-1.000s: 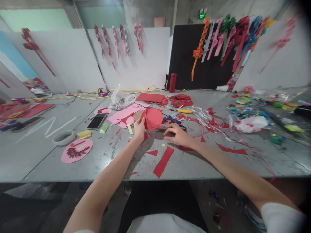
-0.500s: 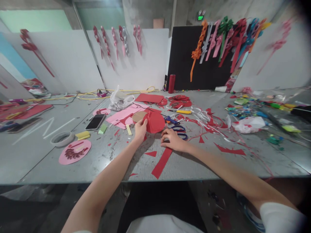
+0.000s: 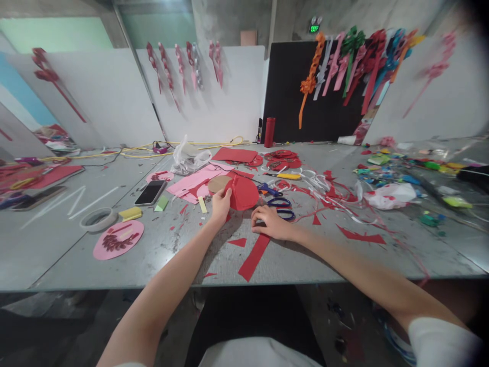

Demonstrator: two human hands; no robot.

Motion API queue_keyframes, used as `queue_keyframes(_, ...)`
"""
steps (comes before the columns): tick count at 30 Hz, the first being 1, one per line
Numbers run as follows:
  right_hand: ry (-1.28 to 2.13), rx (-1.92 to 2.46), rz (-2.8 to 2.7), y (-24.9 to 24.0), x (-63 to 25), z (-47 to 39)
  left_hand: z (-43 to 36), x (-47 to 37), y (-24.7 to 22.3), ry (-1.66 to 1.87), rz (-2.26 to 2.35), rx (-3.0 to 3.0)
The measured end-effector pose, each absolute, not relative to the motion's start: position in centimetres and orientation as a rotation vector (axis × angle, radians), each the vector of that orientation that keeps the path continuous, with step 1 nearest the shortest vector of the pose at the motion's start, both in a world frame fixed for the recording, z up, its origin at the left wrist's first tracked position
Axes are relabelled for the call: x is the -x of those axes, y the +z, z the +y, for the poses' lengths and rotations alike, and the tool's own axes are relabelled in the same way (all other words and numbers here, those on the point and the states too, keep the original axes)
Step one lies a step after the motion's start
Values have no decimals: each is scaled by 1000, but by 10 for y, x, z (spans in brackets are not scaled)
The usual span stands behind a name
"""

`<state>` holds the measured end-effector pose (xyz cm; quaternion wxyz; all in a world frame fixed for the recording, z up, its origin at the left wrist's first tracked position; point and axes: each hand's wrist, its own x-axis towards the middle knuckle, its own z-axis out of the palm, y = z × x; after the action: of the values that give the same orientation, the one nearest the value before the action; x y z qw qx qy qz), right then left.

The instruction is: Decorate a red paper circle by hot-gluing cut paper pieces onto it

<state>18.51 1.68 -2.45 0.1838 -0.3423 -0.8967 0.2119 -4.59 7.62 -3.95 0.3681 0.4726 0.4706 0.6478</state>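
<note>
Standing upright beyond red disc [image 3: 247,195]: btl [image 3: 269,133]

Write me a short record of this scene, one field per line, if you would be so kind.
Left hand: holding a round red piece
Right hand: at the far end of a red strip; grip unclear
Beside right hand: blue-handled scissors
Left side: phone, tape roll, pink oval
Back: upright red bottle
Surface: grey table with red scraps
</note>
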Motion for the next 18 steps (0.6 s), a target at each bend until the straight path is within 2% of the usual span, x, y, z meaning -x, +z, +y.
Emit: queue_keyframes(18,589,982,-2565,-27,-186,15,75,45,-38,1637,1287,-1253)
